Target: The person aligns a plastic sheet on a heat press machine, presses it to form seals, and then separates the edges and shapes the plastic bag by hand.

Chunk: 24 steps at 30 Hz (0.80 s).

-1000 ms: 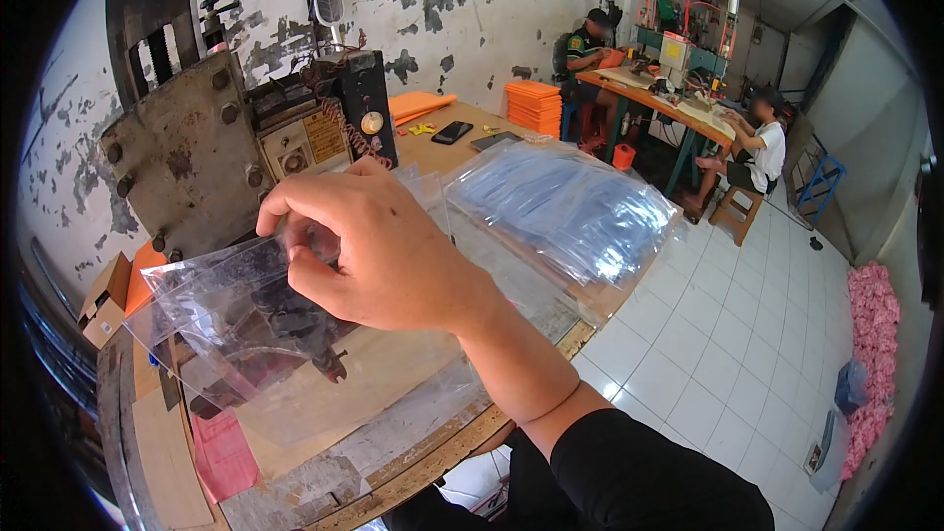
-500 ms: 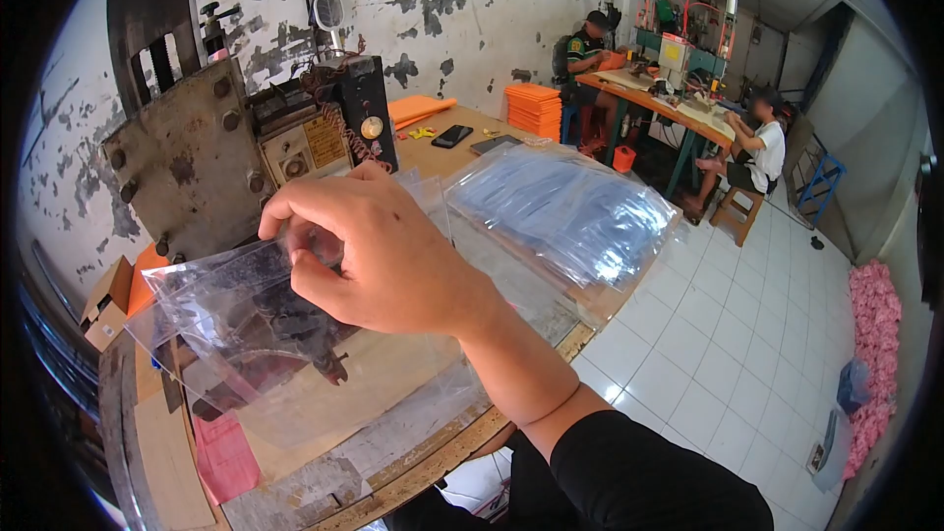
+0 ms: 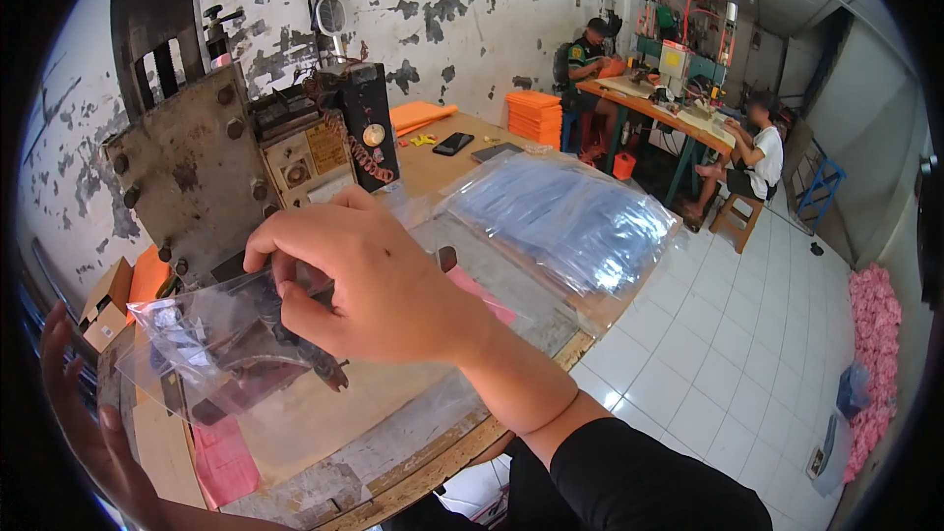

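Note:
My right hand (image 3: pixel 369 280) is closed in a pinch on the upper edge of a clear plastic sheet (image 3: pixel 182 339), which hangs tilted over the worktable (image 3: pixel 339 413). Through the sheet a dark metal part and the tabletop show; whether it is one layer or more I cannot tell. At the far left my left hand (image 3: pixel 93 433) is held up, empty, with fingers apart, beside the sheet's left edge. Behind the sheet stands a press with a bolted metal plate (image 3: pixel 182 152).
A pile of clear plastic sheets (image 3: pixel 560 221) lies on the table's right part. Farther back are a phone (image 3: pixel 452 144), orange sheets (image 3: pixel 423 116) and an orange stack (image 3: pixel 533 118). A pink piece (image 3: pixel 226 457) lies front left. Two people sit at another bench (image 3: pixel 629 87).
My left hand has come into view at the left edge. The right hand and the sheet have shifted slightly left and down. A pink strip now shows right of my right hand.

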Each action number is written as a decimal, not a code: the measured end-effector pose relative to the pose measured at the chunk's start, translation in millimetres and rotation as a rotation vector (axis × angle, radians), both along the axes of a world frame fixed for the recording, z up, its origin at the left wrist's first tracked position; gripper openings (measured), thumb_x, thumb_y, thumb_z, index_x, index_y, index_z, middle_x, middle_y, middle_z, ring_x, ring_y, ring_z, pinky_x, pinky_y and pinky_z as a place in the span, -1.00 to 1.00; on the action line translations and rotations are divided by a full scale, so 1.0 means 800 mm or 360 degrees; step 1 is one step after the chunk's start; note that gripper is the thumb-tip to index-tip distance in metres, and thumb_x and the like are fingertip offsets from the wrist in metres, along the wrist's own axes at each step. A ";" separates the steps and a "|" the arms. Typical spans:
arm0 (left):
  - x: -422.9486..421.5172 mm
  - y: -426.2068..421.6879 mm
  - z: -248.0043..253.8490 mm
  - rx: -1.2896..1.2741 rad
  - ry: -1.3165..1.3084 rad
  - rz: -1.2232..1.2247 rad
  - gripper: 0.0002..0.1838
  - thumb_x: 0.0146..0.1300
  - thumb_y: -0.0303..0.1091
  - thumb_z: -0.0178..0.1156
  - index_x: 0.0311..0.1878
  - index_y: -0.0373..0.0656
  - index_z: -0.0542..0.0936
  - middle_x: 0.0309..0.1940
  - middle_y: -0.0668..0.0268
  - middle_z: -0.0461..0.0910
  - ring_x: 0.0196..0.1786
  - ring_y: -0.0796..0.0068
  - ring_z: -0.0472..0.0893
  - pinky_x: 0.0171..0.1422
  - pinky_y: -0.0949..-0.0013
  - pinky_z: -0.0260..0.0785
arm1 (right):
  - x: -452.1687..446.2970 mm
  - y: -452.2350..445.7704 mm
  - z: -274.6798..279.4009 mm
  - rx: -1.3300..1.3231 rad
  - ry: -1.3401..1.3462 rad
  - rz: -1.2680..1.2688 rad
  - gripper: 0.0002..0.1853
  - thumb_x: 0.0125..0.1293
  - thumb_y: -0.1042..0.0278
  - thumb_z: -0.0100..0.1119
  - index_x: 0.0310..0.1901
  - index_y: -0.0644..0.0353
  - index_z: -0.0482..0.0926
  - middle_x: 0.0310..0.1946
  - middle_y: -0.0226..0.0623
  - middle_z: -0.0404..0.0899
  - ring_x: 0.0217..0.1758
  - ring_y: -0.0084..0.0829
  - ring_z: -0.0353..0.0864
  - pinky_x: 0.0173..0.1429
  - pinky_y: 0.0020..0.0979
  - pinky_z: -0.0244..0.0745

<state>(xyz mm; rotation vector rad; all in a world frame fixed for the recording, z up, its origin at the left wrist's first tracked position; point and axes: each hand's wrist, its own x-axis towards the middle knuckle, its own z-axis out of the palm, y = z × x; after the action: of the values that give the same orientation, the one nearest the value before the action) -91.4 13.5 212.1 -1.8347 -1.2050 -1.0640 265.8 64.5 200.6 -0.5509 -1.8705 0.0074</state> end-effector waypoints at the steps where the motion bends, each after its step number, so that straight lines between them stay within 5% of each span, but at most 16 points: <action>1: 0.015 -0.003 0.001 0.0001 -0.0002 0.0002 -0.18 0.45 0.43 0.00 0.58 0.11 0.41 0.56 0.14 0.42 0.54 0.12 0.44 0.56 -0.12 0.27 | -0.001 -0.001 0.000 0.0004 -0.0001 0.0003 -0.82 0.18 0.52 0.30 -0.18 0.10 0.58 -0.48 -0.49 0.59 -0.33 -0.41 0.65 0.10 -0.30 0.32; 6: 0.031 0.006 -0.014 -0.0551 -0.0542 -0.0540 -0.18 0.41 0.30 0.20 0.58 -0.01 0.43 0.52 0.12 0.45 0.45 0.23 0.47 0.54 0.05 0.28 | -0.002 -0.003 0.000 0.0017 -0.0043 0.0019 -0.79 0.20 0.54 0.30 -0.13 0.08 0.60 -0.42 -0.53 0.62 -0.31 -0.51 0.65 0.09 -0.34 0.28; 9: 0.029 0.009 -0.013 -0.0891 -0.0747 -0.0539 -0.17 0.40 0.23 0.25 0.58 -0.07 0.43 0.45 0.15 0.49 0.40 0.28 0.47 0.51 0.11 0.29 | -0.002 -0.004 0.000 0.0025 -0.0088 0.0042 -0.76 0.22 0.54 0.29 -0.08 0.07 0.63 -0.37 -0.58 0.63 -0.30 -0.60 0.65 0.09 -0.38 0.26; 13: 0.030 0.015 -0.013 -0.0520 -0.0426 -0.0200 -0.16 0.41 0.21 0.24 0.59 -0.14 0.41 0.36 0.19 0.53 0.34 0.32 0.49 0.45 0.15 0.31 | -0.004 -0.004 -0.002 0.0102 -0.0073 0.0094 -0.73 0.22 0.55 0.29 -0.05 0.05 0.63 -0.37 -0.59 0.62 -0.29 -0.59 0.63 0.09 -0.38 0.25; 15: 0.038 0.016 -0.011 -0.0433 -0.0442 -0.0312 -0.09 0.34 0.38 0.17 0.53 -0.16 0.48 0.39 0.09 0.55 0.34 0.23 0.55 0.38 0.13 0.33 | -0.004 -0.005 -0.001 0.0120 -0.0055 0.0136 -0.72 0.21 0.55 0.28 -0.05 0.04 0.63 -0.37 -0.59 0.62 -0.29 -0.59 0.63 0.10 -0.38 0.25; 24: 0.030 0.007 -0.021 -0.0722 -0.0808 -0.0669 -0.15 0.34 0.27 0.29 0.44 -0.25 0.50 -0.02 0.23 0.61 0.01 0.47 0.57 0.15 0.35 0.36 | -0.006 -0.007 0.001 0.0150 -0.0034 0.0223 -0.69 0.19 0.58 0.28 -0.04 0.04 0.65 -0.37 -0.60 0.61 -0.28 -0.59 0.63 0.11 -0.38 0.26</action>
<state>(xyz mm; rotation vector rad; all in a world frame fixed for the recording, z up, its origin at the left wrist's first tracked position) -67.2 19.3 195.7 -2.3178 -1.4750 -1.6730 261.1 58.7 201.0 -0.3559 -1.9161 0.0057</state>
